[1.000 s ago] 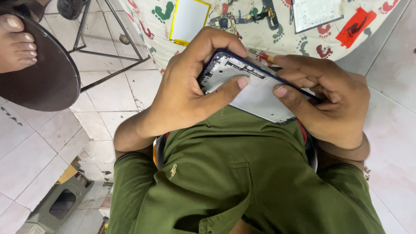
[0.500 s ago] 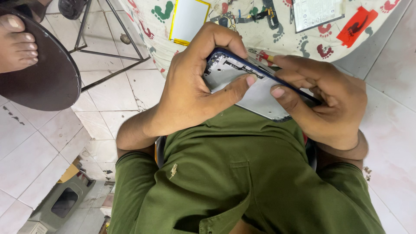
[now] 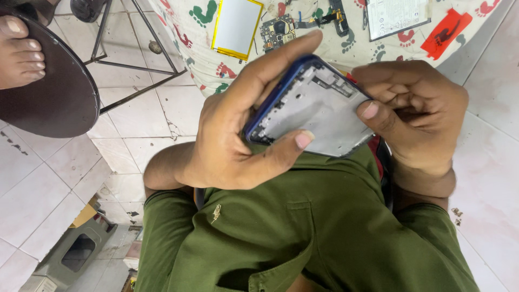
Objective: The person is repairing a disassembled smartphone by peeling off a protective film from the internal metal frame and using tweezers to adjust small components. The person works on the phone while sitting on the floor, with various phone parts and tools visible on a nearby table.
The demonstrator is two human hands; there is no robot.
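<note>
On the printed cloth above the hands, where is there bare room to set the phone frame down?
Little room. The cloth is crowded along the top: yellow-edged panel, circuit board, white panel, red sticker. Bare patches lie below the yellow-edged panel and between board and white panel.

Pretty cramped up top: the yellow-edged panel [image 3: 237, 27], circuit board [image 3: 278, 30] and red sticker [image 3: 448, 33] crowd the patterned cloth [image 3: 200, 54]. Tiled floor [image 3: 486, 162] on the right is open; stool [image 3: 48, 92] blocks left.

We see our left hand [image 3: 238, 135] and right hand [image 3: 416, 116] gripping a blue phone frame [image 3: 313, 111]. Beyond it, a patterned cloth [image 3: 346, 46] bears a circuit board [image 3: 277, 31].
</note>
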